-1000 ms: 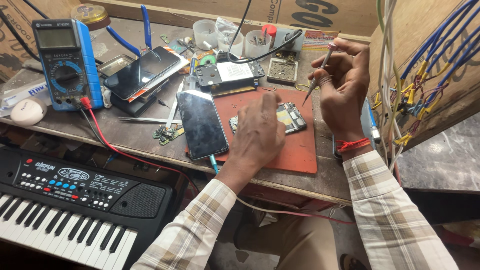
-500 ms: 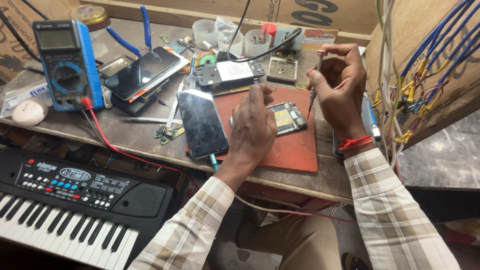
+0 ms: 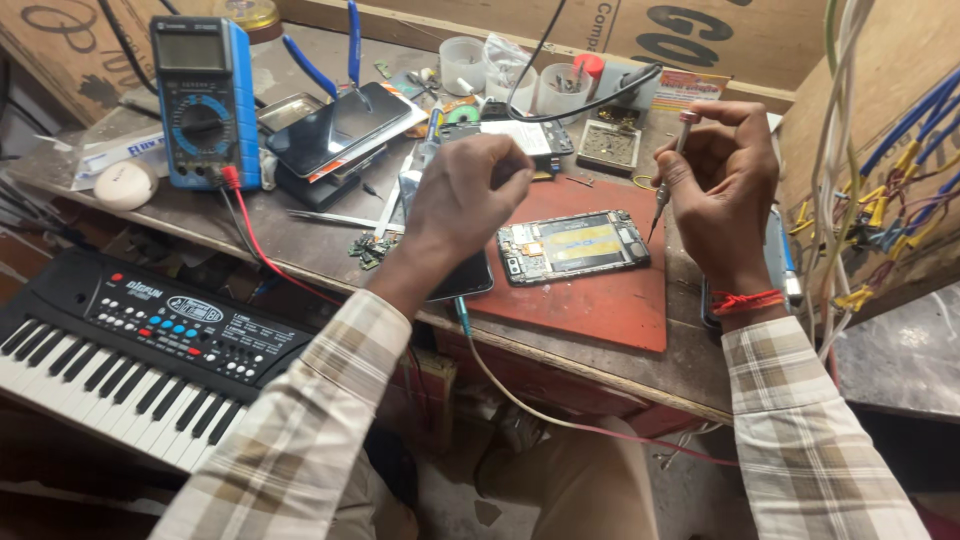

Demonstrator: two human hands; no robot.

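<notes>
An opened phone [image 3: 573, 246], back cover off and its yellowish battery and circuit boards showing, lies flat on a red work mat [image 3: 600, 300] at the front of the wooden bench [image 3: 300, 245]. It sits between the two hands and a little below them, touched by neither.

The right hand [image 3: 722, 190] is raised just to the right of the phone, fingers curled around a slim screwdriver [image 3: 670, 172]. The thumb and forefinger pinch its cap near the top, and the shaft runs down and slightly left, so the tip hangs close above the phone's right end; whether the tip actually meets the board is hard to say from this angle. A red thread is tied round that wrist.

The left hand [image 3: 468, 200] hovers just left of the phone, fingers bent inward into a loose fist with the knuckles toward the camera. It seems to hold nothing, though the palm side is hidden. Beneath it lies a dark phone screen [image 3: 462, 280], partly covered by the wrist, with a cable leaving its near edge and dropping off the bench.

Further back on the bench stand a blue multimeter [image 3: 203, 100] with a red lead, another dark phone [image 3: 338, 128] on a stand, and some small clear cups [image 3: 465, 60]. A black electronic keyboard [image 3: 120, 350] sits below the bench on the left. Bundled coloured wires [image 3: 880, 170] hang at the right.
</notes>
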